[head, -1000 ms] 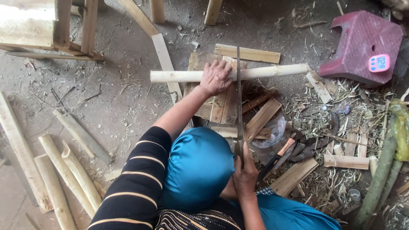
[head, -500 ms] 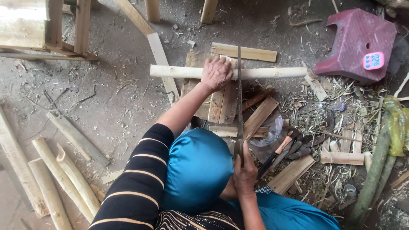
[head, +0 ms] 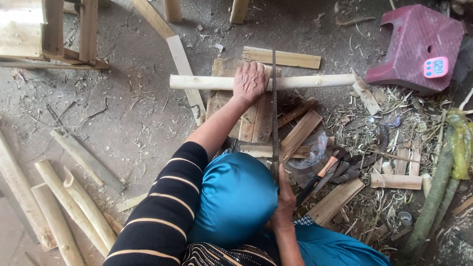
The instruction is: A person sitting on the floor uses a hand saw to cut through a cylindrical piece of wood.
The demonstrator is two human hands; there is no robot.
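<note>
A pale peeled pole [head: 315,80] lies crosswise on a small pallet of wooden boards [head: 224,66] on the ground. My left hand [head: 251,81] presses down on the pole near its middle. My right hand [head: 285,199] grips the handle end of a long thin saw [head: 274,108]. The saw's blade runs away from me and crosses the pole just right of my left hand. A blue head covering [head: 236,197] and a striped sleeve [head: 162,216] fill the lower part of the view.
A red plastic stool [head: 414,44] with a small pink timer [head: 436,66] stands at upper right. Split pale poles [head: 74,207] lie at lower left, green stalks [head: 438,192] at right, a wooden frame [head: 49,34] at upper left. Hand tools [head: 335,167] and offcuts litter the ground.
The view has shifted slightly. Both hands keep their hold, and the saw blade stays across the pole at about the same place.
</note>
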